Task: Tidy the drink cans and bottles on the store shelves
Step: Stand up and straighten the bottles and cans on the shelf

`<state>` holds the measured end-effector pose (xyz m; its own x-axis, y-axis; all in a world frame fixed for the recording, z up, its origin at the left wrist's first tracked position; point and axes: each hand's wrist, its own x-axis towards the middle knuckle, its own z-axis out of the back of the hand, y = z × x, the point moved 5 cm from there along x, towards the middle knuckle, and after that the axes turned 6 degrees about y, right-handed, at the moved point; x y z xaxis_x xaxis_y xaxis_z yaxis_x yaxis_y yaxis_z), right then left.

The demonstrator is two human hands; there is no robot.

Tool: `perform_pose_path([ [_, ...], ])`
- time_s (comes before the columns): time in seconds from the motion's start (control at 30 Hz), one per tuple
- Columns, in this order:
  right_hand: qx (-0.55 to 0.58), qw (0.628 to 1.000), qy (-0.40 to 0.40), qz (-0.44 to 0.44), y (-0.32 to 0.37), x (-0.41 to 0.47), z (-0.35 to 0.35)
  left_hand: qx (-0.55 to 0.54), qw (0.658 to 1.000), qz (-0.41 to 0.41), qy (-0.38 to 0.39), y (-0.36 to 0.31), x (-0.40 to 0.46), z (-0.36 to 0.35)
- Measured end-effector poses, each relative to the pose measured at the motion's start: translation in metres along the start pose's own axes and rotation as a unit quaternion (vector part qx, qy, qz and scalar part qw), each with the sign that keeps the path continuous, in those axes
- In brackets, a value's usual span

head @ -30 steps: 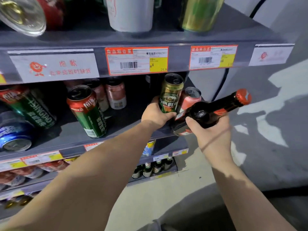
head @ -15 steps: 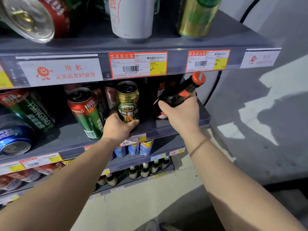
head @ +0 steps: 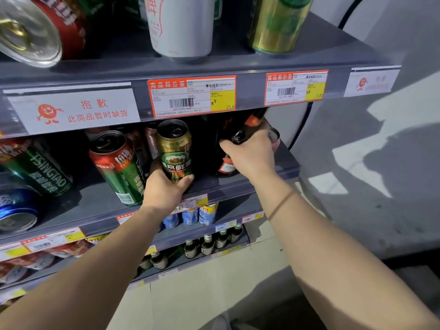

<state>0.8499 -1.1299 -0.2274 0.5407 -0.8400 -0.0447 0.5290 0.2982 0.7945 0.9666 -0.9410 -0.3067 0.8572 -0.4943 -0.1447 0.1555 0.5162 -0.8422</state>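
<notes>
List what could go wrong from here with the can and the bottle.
1. The bottle is tilted under the upper shelf; its neck might knock the shelf edge as the right hand pushes it in.
2. The left hand grips the gold can close beside the leaning green can, which it could topple.

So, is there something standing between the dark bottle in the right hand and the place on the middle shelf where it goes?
The right hand holds the dark glass bottle with the red label tilted, already under the upper shelf edge. The shelf space behind it is too dark to tell. The green-and-gold can in the left hand stands apart, to its left.
</notes>
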Motion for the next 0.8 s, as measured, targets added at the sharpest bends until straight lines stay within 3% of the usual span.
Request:
perform_pose_path([
  [0.1,-0.063,0.997,0.032,-0.010,0.011,0.013,-0.007,0.002,1.000,-0.003,-0.008,0.000,-0.001,-0.001],
  [0.3,-0.043,0.998,0.011,0.036,0.012,0.017,-0.016,0.002,1.000,0.014,-0.007,0.005,0.002,-0.002],
  [0.5,-0.036,0.996,-0.069,0.049,-0.003,0.006,-0.023,0.003,1.000,0.000,-0.008,0.003,0.004,-0.003],
  [0.7,-0.019,0.990,-0.099,0.095,0.000,0.005,-0.015,-0.003,1.000,-0.012,-0.017,0.005,0.006,-0.003],
  [0.8,-0.015,0.969,-0.194,0.155,-0.009,-0.014,0.004,0.000,1.000,-0.018,-0.022,0.006,0.006,-0.003],
])
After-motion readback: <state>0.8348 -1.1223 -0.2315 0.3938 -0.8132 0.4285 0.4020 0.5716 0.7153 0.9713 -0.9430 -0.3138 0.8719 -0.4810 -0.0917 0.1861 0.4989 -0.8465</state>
